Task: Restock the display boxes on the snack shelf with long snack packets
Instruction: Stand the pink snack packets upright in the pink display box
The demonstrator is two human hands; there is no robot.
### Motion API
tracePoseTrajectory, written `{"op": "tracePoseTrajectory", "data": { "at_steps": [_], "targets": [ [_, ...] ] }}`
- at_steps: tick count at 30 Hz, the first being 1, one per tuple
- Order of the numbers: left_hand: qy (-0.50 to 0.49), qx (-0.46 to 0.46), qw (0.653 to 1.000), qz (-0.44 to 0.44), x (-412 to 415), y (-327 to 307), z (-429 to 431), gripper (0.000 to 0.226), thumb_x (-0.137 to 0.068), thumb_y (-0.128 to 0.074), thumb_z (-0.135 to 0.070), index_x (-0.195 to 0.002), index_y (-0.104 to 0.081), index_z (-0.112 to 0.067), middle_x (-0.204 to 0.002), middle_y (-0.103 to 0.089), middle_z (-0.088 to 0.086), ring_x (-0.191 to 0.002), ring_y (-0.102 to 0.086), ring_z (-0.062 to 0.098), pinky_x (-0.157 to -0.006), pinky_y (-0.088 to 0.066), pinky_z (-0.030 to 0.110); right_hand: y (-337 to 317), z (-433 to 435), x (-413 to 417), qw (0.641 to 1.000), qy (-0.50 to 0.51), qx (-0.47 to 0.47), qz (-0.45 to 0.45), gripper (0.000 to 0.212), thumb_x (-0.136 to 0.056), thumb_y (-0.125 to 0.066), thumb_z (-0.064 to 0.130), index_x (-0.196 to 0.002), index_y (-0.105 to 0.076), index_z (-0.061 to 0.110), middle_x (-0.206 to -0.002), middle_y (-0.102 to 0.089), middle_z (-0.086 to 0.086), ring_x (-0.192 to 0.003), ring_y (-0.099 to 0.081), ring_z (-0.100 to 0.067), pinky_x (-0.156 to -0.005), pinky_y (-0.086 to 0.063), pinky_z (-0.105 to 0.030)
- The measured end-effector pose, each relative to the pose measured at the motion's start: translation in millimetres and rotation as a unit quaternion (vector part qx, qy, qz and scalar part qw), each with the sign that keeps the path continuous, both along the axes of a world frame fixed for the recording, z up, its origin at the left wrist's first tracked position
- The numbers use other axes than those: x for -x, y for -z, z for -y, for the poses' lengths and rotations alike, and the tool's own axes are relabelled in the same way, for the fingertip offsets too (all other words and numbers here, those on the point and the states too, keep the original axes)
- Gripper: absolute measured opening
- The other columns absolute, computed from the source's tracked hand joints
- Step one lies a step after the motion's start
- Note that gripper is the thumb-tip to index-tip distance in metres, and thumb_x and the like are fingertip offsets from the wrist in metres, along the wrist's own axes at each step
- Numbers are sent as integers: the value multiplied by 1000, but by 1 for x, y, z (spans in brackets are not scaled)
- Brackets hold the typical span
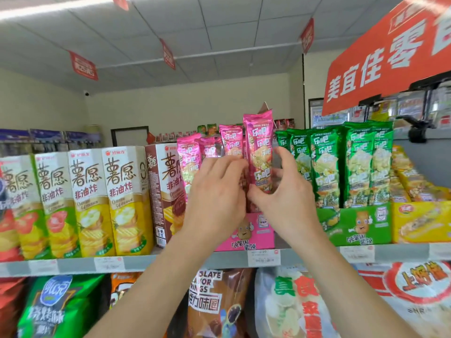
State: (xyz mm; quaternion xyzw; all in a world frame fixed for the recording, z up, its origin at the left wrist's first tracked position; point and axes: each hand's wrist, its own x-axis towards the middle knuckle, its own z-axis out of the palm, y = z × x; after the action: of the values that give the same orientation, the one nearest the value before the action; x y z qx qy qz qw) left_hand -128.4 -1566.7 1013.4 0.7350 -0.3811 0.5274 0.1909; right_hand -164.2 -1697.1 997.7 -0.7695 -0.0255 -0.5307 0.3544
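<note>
Pink snack packet [259, 147] stands upright, long axis vertical, sealed end up, its lower end in the pink display box [253, 240] at the shelf's [170, 262] front edge. Tall chip boxes [90, 201] crowd the box's left side; the left hand [214, 198], fingers together, touches the packet's left edge, grip unclear; the right hand [288, 198] pinches it between thumb and fingers; green packets [324, 162] stand close on the right; open room only above.
</note>
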Motion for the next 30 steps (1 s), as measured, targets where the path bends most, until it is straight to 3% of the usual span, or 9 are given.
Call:
{"op": "tracePoseTrajectory", "data": {
  "at_steps": [4,8,11,13,16,21,24,26,30],
  "targets": [
    [-139,-94,986,-9,-15,-51,4,68,-84,-55,-27,-145,-37,-6,-153,-37,10,-140,-31,31,-115,-22,51,4,6,-5,996,-73,-48,-14,57,-72,-75,29,-122,-46,36,-74,-69,21,-62,-63,-1,-56,-50,-24],
    [-196,-190,962,-25,-31,-71,12,73,-83,-62,-46,-142,-36,-13,-138,-51,4,-135,-38,26,-119,-9,51,6,6,-4,993,-103,-49,10,46,-74,-76,22,-104,-49,46,-86,-65,36,-75,-63,6,-61,-49,-13],
    [-177,-211,961,11,-33,-63,9,74,-77,-69,-53,-135,-48,-13,-130,-57,4,-126,-47,26,-117,-14,45,-9,4,2,991,-104,-62,55,37,-75,-73,21,-108,-60,34,-86,-71,16,-78,-66,-3,-74,-55,-32],
    [-159,-204,966,21,-31,-57,6,75,-76,-72,-51,-137,-50,-12,-131,-58,5,-126,-48,27,-117,-14,43,-27,5,10,985,-106,-75,110,36,-77,-70,24,-111,-60,27,-89,-71,11,-79,-67,-10,-73,-56,-40],
    [-131,-181,974,38,-23,-60,0,60,-82,-66,-38,-135,-54,-12,-127,-62,5,-124,-52,27,-118,-15,46,-48,10,24,971,-134,-76,182,33,-82,-64,25,-115,-58,20,-91,-69,7,-79,-65,-12,-74,-55,-32],
    [-98,-146,984,42,-10,-61,-5,51,-88,-57,-20,-139,-52,-13,-135,-59,1,-131,-45,22,-119,-10,43,-26,11,39,969,-211,-85,96,40,-86,-47,23,-126,-50,27,-72,-57,14,-56,-48,-2,-53,-41,-20],
    [25,-3,1000,8,5,-54,-8,35,-93,-54,-11,-126,-64,-10,-125,-65,1,-120,-54,20,-109,-28,28,3,11,48,969,-229,-60,70,43,-91,-44,14,-125,-46,40,-85,-58,43,-70,-54,19,-59,-41,0],
    [175,103,971,-125,24,-41,-7,32,-96,-49,-24,-121,-67,-15,-113,-69,-7,-106,-61,8,-98,-41,18,22,9,58,968,-242,-45,57,48,-93,-45,8,-121,-43,47,-93,-53,54,-81,-50,31,-64,-37,7],
    [380,180,840,-342,52,-9,4,39,-90,-56,-40,-112,-68,-10,-97,-71,1,-93,-67,17,-89,-54,52,55,-3,73,976,-212,-6,46,46,-87,-56,35,-120,-42,64,-104,-60,34,-92,-60,9,-69,-47,-9]
  ]
}}
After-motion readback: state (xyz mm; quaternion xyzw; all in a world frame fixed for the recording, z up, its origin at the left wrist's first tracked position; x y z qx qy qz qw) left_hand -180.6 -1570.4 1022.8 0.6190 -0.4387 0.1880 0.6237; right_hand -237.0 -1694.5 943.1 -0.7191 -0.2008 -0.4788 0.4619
